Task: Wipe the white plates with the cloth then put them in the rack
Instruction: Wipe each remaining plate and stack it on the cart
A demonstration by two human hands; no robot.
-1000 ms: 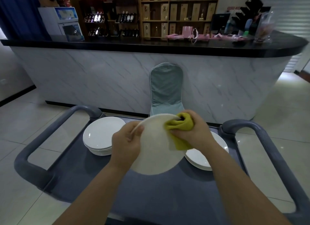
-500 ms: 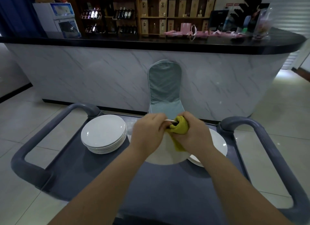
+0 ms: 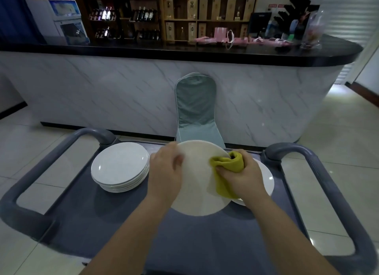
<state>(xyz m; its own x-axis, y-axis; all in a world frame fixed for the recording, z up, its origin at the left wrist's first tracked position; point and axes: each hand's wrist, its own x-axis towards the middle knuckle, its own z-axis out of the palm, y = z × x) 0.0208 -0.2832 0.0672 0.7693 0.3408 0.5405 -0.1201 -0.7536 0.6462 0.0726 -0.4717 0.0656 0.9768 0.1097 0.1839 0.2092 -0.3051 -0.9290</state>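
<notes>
Round white ceramic plate (image 3: 196, 182): being held tilted, clear of the deck of the grey plastic service cart (image 3: 123, 223), between both hands. Being gripped at the left rim by the left hand (image 3: 166, 172), fingers curling round the edge. Being rubbed near the right rim with the bunched yellow-green cloth (image 3: 227, 168), the right hand (image 3: 244, 178) clamping its fingers on that cloth.

Progress, as judged: wiping step being carried out on this plate; racking not yet begun for it. Lying flat on the cart to the left, a stack of white plates (image 3: 121, 168); lying to the right, partly under the right hand, further white plates (image 3: 266, 180). Telling wiped pile from unwiped: not possible. No rack showing in view.

Surroundings: cart standing on pale glossy floor tiles (image 3: 30, 147), facing a marble-patterned counter with a black top (image 3: 102, 94); grey-green covered chair (image 3: 195, 104) standing against the counter; wooden shelves of bottles and boxes (image 3: 143, 14) standing behind.
</notes>
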